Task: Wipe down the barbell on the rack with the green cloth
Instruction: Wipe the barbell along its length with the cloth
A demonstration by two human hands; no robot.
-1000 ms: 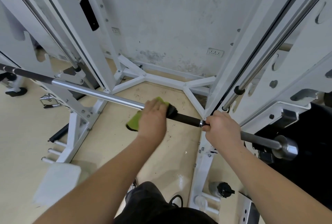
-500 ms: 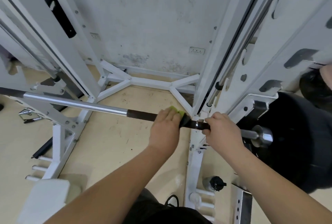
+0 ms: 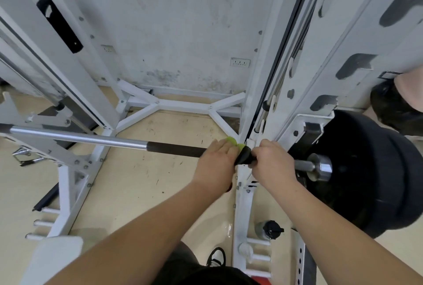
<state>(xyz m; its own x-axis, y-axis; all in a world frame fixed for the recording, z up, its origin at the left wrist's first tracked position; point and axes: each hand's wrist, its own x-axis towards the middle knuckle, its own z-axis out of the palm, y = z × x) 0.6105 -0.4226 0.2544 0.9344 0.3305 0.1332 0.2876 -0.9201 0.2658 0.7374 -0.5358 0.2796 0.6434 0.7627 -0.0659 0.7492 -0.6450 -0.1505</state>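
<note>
The barbell (image 3: 96, 141) lies across the white rack, chrome on the left and dark (image 3: 174, 148) near my hands. My left hand (image 3: 216, 165) is wrapped over the bar with the green cloth (image 3: 232, 141) under it; only a small green edge and a black part (image 3: 243, 159) of the cloth show. Right beside it, my right hand (image 3: 272, 163) grips the bar at the rack's right upright (image 3: 245, 184). The bar's chrome end (image 3: 320, 168) sticks out past that hand.
Large black weight plates (image 3: 375, 175) sit at the right, behind the bar's end. A dark bottle (image 3: 269, 229) stands on the floor by the upright's base. White rack legs and pegs (image 3: 59, 193) stand at the left. A wall outlet (image 3: 239, 63) is behind.
My left hand has slid the cloth rightward along the bar until it almost touches my right hand. More of the dark bar shows to its left. The view has shifted right.
</note>
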